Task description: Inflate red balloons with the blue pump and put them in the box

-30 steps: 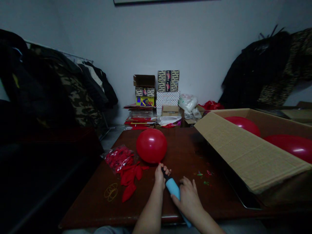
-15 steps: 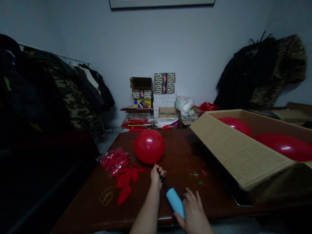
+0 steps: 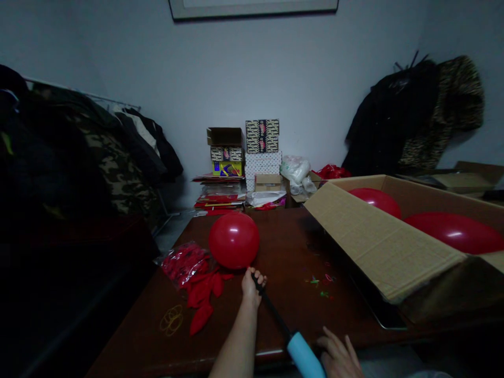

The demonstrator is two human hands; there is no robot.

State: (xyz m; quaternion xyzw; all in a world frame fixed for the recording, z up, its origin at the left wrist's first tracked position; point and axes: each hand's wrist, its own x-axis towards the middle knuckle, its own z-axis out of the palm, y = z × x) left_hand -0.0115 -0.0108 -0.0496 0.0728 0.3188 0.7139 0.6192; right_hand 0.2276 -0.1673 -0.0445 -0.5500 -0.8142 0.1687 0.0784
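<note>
A partly blown-up red balloon (image 3: 233, 240) rests on the dark wooden table (image 3: 283, 252), its neck on the black nozzle of a hand pump. My left hand (image 3: 252, 286) is closed around that nozzle and the balloon's neck. The pump's black rod runs back to its light blue handle (image 3: 305, 358) at the table's near edge. My right hand (image 3: 338, 357) grips the handle from the right, its fingers partly showing at the bottom of the view.
Flat red balloons (image 3: 202, 302), a plastic bag of them (image 3: 183, 260) and yellow rubber bands (image 3: 170, 320) lie left. A big cardboard box (image 3: 378, 241) holding blown-up red balloons (image 3: 452, 231) fills the right. Stacked boxes (image 3: 248, 157) and hanging coats stand behind.
My right hand has pulled the blue handle back toward me, drawing the black rod out. The left hand stayed on the nozzle. The view has tilted up slightly.
</note>
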